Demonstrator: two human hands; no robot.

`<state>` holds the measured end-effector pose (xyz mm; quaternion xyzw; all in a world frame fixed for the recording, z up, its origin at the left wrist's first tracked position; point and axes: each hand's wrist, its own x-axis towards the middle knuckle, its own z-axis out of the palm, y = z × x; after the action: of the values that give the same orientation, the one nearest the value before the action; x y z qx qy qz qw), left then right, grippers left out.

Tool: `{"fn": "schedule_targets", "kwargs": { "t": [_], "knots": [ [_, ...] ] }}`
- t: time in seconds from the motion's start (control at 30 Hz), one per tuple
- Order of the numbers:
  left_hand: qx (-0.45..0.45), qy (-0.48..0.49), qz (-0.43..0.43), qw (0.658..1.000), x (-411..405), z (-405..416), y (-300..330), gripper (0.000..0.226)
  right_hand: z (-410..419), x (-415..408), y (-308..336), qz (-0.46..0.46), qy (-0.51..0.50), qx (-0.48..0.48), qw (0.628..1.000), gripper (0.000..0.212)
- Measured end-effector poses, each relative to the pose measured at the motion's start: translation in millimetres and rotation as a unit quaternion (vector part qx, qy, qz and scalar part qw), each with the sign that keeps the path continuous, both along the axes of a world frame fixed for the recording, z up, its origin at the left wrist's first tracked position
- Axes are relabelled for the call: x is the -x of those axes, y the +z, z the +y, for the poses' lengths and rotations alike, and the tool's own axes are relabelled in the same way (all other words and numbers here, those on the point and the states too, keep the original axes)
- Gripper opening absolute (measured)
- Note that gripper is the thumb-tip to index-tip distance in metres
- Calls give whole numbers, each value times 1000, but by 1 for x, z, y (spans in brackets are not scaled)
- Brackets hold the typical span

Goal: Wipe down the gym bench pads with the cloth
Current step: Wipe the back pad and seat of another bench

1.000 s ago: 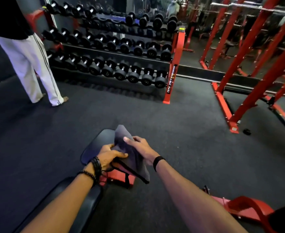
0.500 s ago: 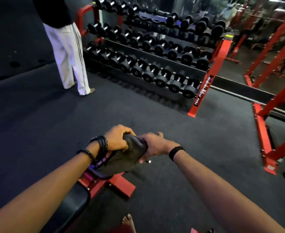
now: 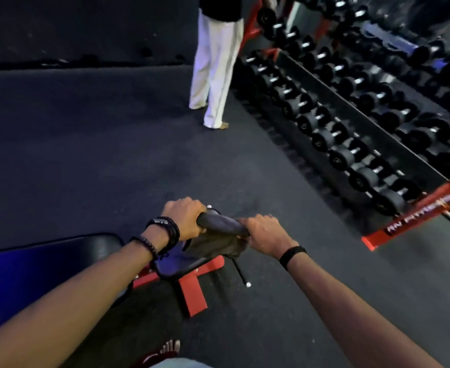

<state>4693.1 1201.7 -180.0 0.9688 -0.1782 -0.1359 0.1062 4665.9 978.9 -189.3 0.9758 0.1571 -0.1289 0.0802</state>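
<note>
A dark grey cloth (image 3: 219, 235) is bunched between my two hands above the small black seat pad (image 3: 177, 264) of the gym bench. My left hand (image 3: 185, 216) grips its left end with curled fingers. My right hand (image 3: 265, 231) grips its right end. The long black back pad (image 3: 40, 264) runs off to the lower left, partly hidden by my left forearm. The bench's red frame (image 3: 192, 290) shows under the seat pad.
A red dumbbell rack (image 3: 351, 123) with several black dumbbells fills the right side. A person in white trousers (image 3: 214, 67) stands by its far end. Dark carpeted floor (image 3: 85, 144) spreads to the left. My bare foot (image 3: 169, 347) is near the bottom edge.
The cloth hung open between my hands a second ago; now it is bunched tight in both fists. My view has swung left, so the rack has shifted to the right.
</note>
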Motion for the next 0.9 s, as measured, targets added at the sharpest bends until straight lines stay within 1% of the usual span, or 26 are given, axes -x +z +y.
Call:
{"fn": "schedule_targets", "kwargs": {
  "t": [0.07,0.13,0.2,0.3,0.37,0.43,0.53,0.67,0.77,0.9],
  "knots": [
    [-32,33,-14,999,0,-2,-8,33,-5,-20,-7,2,44,1,999,62],
    [-50,68,-11,996,2,-5,-17,33,-10,-37,-12,-9,96,-17,995,65],
    [-59,104,0,993,4,-12,-24,33,-16,-58,-16,-13,139,-20,990,59],
    [-52,165,26,985,6,-31,-30,33,-29,-85,-24,12,190,24,981,45],
    [-12,231,53,972,12,-46,-35,30,-38,-98,-25,34,223,27,974,39],
    [23,290,63,955,22,-64,-39,25,-46,-108,-25,31,263,14,964,33],
    [83,387,60,916,45,-84,-44,19,-50,-117,-25,47,322,1,945,32],
    [171,507,23,844,76,-90,-46,23,-29,-127,-29,77,397,-18,915,38],
    [188,569,-10,800,91,-91,-51,27,-1,-130,-36,91,451,-9,888,33],
    [218,655,-71,720,98,-85,-71,37,35,-135,-46,95,513,-2,853,28]
  ]
}}
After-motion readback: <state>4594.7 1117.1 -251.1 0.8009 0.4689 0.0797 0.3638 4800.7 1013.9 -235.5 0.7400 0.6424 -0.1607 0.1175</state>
